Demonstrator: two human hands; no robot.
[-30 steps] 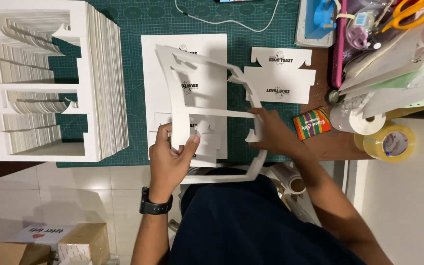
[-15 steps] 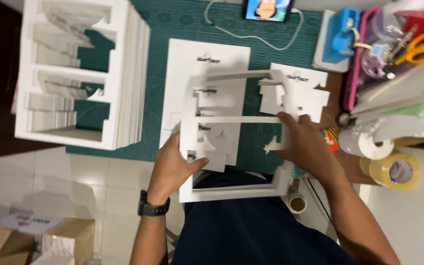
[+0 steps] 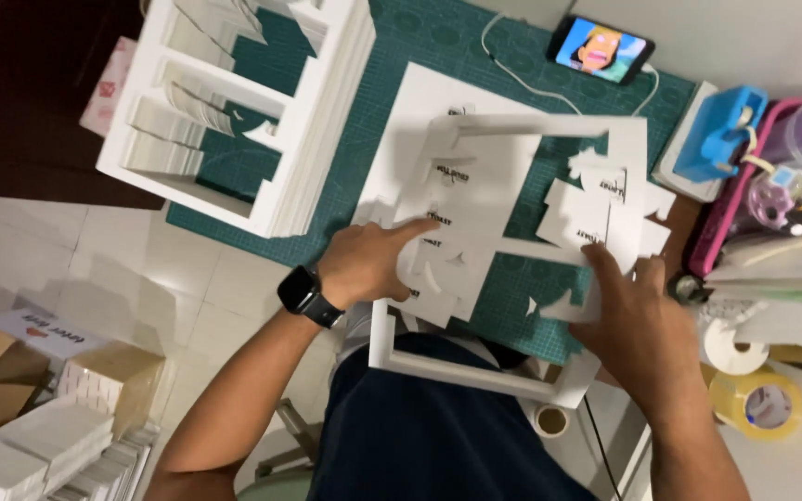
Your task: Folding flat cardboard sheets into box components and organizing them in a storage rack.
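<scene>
**Both hands working a die-cut white card sheet on the cutting mat**

Left hand is lying flat on the white card sheet, index finger stretched out and pressing a punched-out card piece near the sheet's middle. Not gripping, just pushing down. A black smartwatch is sitting on that wrist.

Right hand is resting palm-down on the sheet's right strip, fingers spread over the loose cut-outs. Cannot tell if the thumb is pinching the edge underneath.

The sheet is lying tilted across the green cutting mat, near edge hanging off the desk over the person's lap.

Around it:
- stack of emptied white frames sitting on the mat's left part
- phone with lit screen at the far edge
- roll of yellowish tape just right of the right hand
- blue tape dispenser beyond it
</scene>
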